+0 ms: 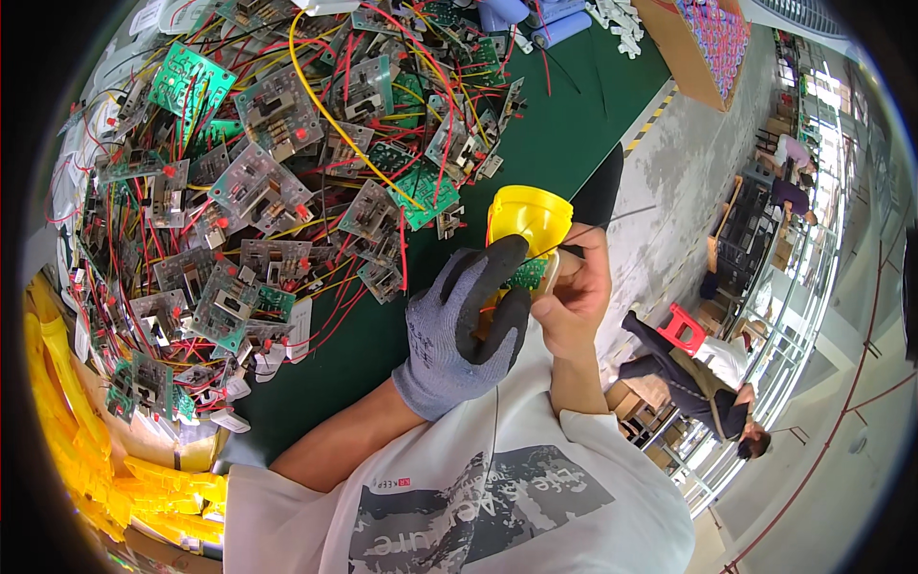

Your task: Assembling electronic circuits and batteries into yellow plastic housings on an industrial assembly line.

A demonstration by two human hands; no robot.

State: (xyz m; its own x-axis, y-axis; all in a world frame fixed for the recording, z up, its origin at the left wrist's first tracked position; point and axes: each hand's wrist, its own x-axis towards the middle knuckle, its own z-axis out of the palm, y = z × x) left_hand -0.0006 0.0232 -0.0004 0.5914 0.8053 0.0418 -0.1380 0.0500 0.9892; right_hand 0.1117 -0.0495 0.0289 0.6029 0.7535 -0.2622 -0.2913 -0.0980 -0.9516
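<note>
My left hand (464,311), in a grey glove with dark fingertips, is closed around a yellow plastic housing (532,212). The housing's open, cup-like end points up and away from me. Against it sits a small green circuit board (526,275), partly covered by the gloved fingers. My bare right hand (578,298) pinches the board's right side, beside a pale edge piece. A thin dark wire (617,218) sticks out past the right fingers. How the board sits in the housing is hidden by my fingers.
A large heap of wired circuit boards (258,196) covers the left of the green table (564,120). Yellow plastic parts (72,430) lie at lower left. Blue cylindrical cells (562,29) and a carton of cells (703,48) stand at the far side. Other people (703,378) are off to the right.
</note>
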